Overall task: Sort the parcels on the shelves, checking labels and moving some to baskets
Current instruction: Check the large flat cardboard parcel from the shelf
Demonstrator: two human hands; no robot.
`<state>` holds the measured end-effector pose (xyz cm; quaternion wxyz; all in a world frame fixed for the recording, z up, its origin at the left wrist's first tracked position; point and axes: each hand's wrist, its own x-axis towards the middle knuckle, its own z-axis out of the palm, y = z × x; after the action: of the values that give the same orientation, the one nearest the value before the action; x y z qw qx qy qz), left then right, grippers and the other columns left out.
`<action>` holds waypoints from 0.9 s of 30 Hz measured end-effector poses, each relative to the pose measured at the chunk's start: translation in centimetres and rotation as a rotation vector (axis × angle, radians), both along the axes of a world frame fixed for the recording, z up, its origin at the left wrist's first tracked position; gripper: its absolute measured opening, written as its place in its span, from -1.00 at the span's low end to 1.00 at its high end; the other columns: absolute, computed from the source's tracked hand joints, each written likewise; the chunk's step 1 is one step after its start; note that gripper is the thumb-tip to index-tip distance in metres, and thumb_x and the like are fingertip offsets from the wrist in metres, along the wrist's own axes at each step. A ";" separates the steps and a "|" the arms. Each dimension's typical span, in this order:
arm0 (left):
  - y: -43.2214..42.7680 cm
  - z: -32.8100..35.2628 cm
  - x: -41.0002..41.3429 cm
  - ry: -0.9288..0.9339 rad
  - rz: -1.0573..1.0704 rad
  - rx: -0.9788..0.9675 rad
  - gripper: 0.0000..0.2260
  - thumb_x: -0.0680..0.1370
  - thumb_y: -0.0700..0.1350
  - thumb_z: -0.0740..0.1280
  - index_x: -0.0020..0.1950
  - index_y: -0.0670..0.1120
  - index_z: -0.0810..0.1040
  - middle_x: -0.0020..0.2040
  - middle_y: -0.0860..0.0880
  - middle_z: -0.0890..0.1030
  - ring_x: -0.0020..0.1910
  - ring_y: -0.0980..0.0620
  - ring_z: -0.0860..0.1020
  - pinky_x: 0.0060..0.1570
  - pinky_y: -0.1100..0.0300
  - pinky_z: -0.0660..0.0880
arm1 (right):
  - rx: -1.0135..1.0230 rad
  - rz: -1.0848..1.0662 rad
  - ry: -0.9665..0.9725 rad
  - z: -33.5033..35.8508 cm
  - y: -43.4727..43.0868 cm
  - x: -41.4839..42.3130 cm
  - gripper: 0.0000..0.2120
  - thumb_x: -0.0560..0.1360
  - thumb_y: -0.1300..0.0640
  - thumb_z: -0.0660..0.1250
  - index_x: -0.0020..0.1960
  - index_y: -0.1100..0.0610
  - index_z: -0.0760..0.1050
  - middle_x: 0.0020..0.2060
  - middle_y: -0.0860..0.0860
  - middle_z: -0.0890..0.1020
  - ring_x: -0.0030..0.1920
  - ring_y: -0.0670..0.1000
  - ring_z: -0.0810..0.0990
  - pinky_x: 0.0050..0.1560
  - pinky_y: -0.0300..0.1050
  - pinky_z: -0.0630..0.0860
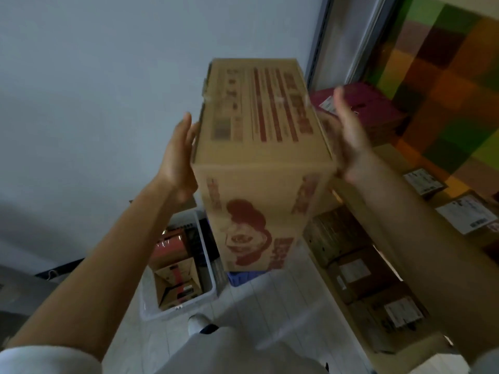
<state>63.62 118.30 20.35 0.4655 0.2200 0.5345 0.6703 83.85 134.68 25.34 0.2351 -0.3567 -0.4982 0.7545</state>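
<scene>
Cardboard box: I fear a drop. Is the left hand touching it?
Touching. The head view shows the left hand pressed flat against the cardboard box, on its left side.

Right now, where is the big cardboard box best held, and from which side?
Hold the cardboard box by its two long side faces, left hand pressing from the left, right hand from the right. Those faces are flat and parallel; no handle shows.

Parcel storeroom: labelled boxes (459, 217) on shelves (388, 157)

Tan cardboard box (259, 157) with dark-red print; pale grey basket (205, 298); blue basket (243, 278); maroon parcel (372, 103); green-orange-brown chequered wall (445, 76)
</scene>
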 end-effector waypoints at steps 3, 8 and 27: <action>-0.1 -2.4 2.5 0.066 0.033 -0.105 -0.56 0.67 0.18 0.03 -0.03 -0.03 0.59 -0.13 -0.04 0.69 -0.12 -0.04 0.65 -0.11 0.07 0.54 | -0.032 -0.098 -0.036 -4.5 -1.6 -0.2 -0.44 0.52 -0.36 0.18 0.21 0.05 0.60 0.14 0.07 0.64 0.26 0.16 0.58 0.28 0.15 0.52; -0.8 -2.6 2.1 0.057 0.124 -0.086 -0.30 0.56 0.44 -0.07 0.34 0.00 0.55 0.10 -0.21 0.65 0.07 -0.04 0.64 0.17 -0.03 0.49 | -0.027 0.006 -0.040 -5.2 -1.3 -0.2 -0.15 0.49 -0.45 0.15 0.49 0.20 0.35 0.42 0.37 0.34 0.42 0.44 0.29 0.44 0.45 0.17; -3.5 -8.9 5.8 0.006 0.062 -0.060 -0.40 0.50 0.06 0.47 0.47 0.00 0.33 0.30 -0.22 0.56 0.25 -0.27 0.56 0.22 -0.36 0.46 | 0.077 0.162 -0.279 -9.9 -4.8 2.4 -0.30 0.34 0.08 0.58 0.42 0.01 0.40 0.21 0.01 0.62 0.14 -0.01 0.62 0.04 -0.03 0.57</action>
<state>69.46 114.79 11.48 0.4495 0.1912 0.5622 0.6674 86.21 129.87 15.42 0.1155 -0.4076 -0.5818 0.6943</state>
